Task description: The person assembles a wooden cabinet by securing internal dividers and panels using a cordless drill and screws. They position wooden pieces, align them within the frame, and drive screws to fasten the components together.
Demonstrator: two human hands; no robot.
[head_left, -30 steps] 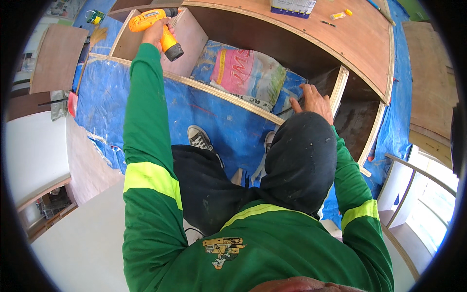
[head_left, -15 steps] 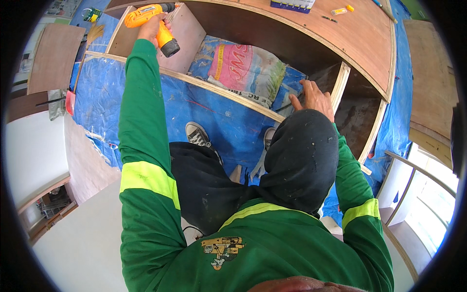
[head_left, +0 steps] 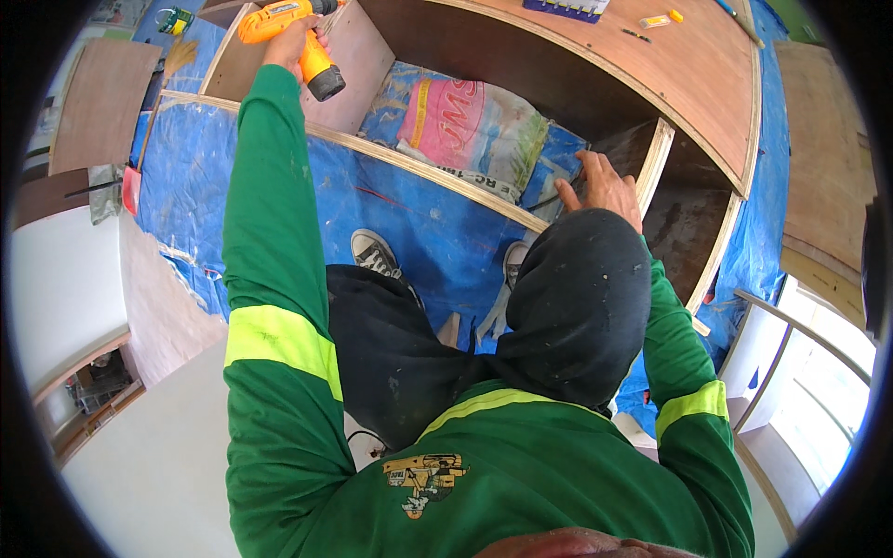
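Floor: blue tarp [head_left: 446,232] spread beneath a wooden cabinet [head_left: 419,174] made of open bays.
Left hand [head_left: 293,46]: fingers wrapped around the handle of a drill [head_left: 319,70], held out over the far left of the cabinet.
Drill: yellow-orange, its dark chuck pointing right and its black base hanging toward the person; whether the chuck touches the wood cannot be told.
Right hand [head_left: 605,189]: over the right end of the middle bay [head_left: 484,58], thumb and fingers bent and a little apart, just beside the right divider [head_left: 656,163]; whether anything is pinched there cannot be told.
Middle bay: holds a pink and white sack [head_left: 479,126], lying flat on the tarp.
Left bay [head_left: 234,65]: brown inside, partly behind the left hand and drill.
Right bay [head_left: 684,232]: dark brown inside, beyond the right divider.
Top panel [head_left: 679,84]: carries a blue and white box [head_left: 567,8] cut off by the upper edge, contents hidden; a small clear vial [head_left: 654,21] with something orange in it, its yellow cap [head_left: 675,16] off and just beside; a small dark rod [head_left: 637,35] near both.
Far left: green tin [head_left: 175,19], contents unclear; straw broom [head_left: 179,58]; red dustpan [head_left: 131,191].
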